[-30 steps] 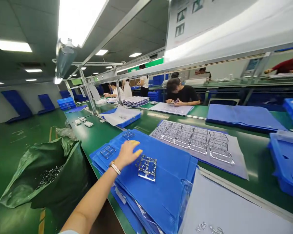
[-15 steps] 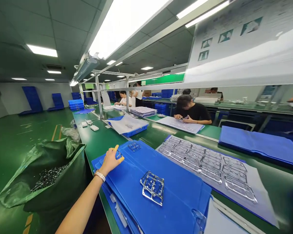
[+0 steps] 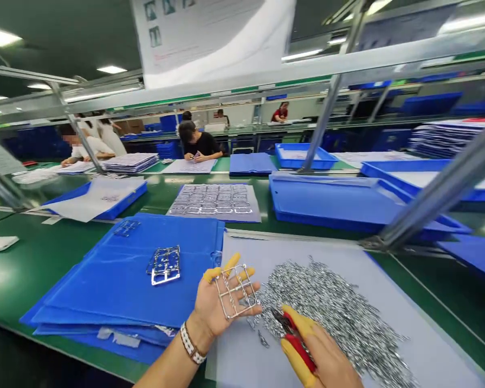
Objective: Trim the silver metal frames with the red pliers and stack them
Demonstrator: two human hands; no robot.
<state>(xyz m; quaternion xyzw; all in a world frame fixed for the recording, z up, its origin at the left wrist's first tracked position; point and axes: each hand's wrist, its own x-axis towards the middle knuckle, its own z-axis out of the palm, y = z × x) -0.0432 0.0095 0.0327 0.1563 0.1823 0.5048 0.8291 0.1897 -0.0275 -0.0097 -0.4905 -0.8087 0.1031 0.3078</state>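
On the upturned palm of my left hand (image 3: pixel 214 307) rests a shiny silver sprue frame (image 3: pixel 227 292), its fingers partly spread beneath it. My right hand (image 3: pixel 327 350) grips red-handled nippers (image 3: pixel 297 337), jaws pointing toward the frame but apart from it. Yellow covers are on fingertips of both hands. Below and beyond the nippers, a large heap of small silver pieces (image 3: pixel 327 302) spreads over a white sheet (image 3: pixel 250 355). Left of my hands, a couple of overlapping sprue frames (image 3: pixel 165 265) lie on stacked blue plastic sheets (image 3: pixel 125 285), with another frame (image 3: pixel 127 228) farther back.
Behind the stack, sprue frames in rows (image 3: pixel 214 199) lie on a pale sheet. Blue trays (image 3: pixel 331 196) stand back right, beside a slanting metal post (image 3: pixel 440 188). A blue tray with paper (image 3: pixel 101 196) sits back left. Across the bench a co-worker (image 3: pixel 198 143) bends over work.
The view has swung right. My left hand has come from the far left corner of the blue sheets and now lies palm up with a sprue frame. My right hand with nippers has entered view.
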